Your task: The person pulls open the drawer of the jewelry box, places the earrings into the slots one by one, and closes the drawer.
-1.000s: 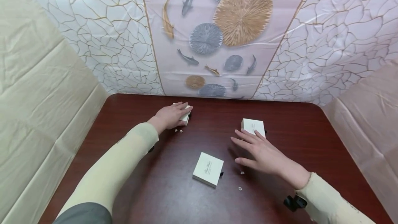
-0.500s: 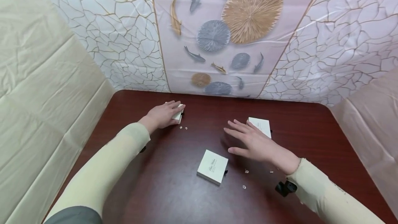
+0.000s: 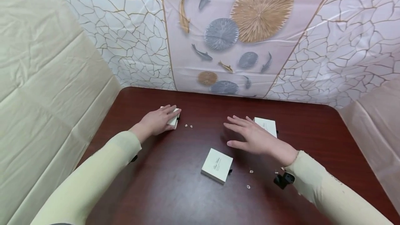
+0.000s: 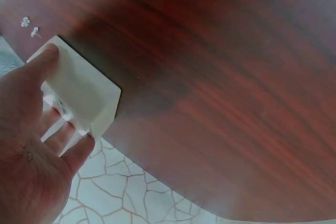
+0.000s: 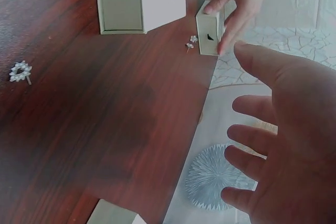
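Note:
At the far left of the table, my left hand (image 3: pixel 154 121) grips a small white jewelry box (image 3: pixel 174 121) by its sides. The left wrist view has the thumb on the near side of that box (image 4: pixel 84 80) and the fingers across its printed face. Two tiny earrings (image 3: pixel 189 126) lie just right of it. My right hand (image 3: pixel 254 137) hovers above the table with fingers spread and nothing held. It partly covers a second white box (image 3: pixel 268 126) at the back right. A third white box (image 3: pixel 217 166), with printed lid and black tab, lies flat at the middle.
More small sparkling earrings lie right of the middle box, such as one earring (image 3: pixel 251 171) and another earring (image 3: pixel 248 186). A further earring (image 3: pixel 276 172) is by the right wrist. Patterned cloth (image 3: pixel 134 44) stands behind the dark wooden table (image 3: pixel 168 197).
My left hand has slid the white box leftward, away from the two earrings. My right hand has moved left and farther back, still spread. The head view has shifted a little.

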The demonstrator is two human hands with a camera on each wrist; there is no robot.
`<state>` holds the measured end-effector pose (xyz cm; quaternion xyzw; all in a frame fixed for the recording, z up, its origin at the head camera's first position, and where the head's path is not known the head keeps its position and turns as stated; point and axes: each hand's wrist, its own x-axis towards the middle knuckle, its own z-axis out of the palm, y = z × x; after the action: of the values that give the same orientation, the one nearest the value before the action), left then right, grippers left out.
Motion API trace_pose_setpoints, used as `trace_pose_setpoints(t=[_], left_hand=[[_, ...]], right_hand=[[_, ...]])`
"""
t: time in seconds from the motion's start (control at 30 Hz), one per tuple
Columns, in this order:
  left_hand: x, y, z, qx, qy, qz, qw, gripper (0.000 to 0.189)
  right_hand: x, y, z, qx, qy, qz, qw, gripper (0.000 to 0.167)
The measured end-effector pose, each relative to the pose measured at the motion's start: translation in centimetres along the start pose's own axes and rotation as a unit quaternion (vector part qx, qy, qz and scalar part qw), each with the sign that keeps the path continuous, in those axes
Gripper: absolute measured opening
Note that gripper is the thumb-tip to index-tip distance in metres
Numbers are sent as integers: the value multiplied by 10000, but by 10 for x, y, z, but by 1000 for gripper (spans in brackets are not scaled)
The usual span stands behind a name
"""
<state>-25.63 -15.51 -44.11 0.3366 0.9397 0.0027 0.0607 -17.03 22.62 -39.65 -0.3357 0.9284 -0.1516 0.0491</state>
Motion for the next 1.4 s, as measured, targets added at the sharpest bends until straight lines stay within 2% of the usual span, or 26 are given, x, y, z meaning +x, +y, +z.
trace_pose_setpoints(t=[0.23, 0.57, 0.93, 1.13, 1.4], left_hand=[[-13, 1, 2, 33, 178, -32, 9998, 71], [-29, 4, 9, 54, 478, 76, 9988, 70], [-38, 4, 13, 52, 598, -26, 9982, 71], [-42, 3, 15, 39, 687, -57, 9976, 70], [-42, 4, 17, 112, 649, -105, 9978, 70]], right_hand=[[14, -3, -3, 144, -169, 37, 9997, 65], [46, -15, -2, 277, -410, -110, 9987, 62], [106, -37, 1, 748, -1066, -255, 9912, 58], [137, -45, 3, 680, -1324, -336, 9883, 56], [162, -53, 15, 562, -1434, -237, 9878, 53]])
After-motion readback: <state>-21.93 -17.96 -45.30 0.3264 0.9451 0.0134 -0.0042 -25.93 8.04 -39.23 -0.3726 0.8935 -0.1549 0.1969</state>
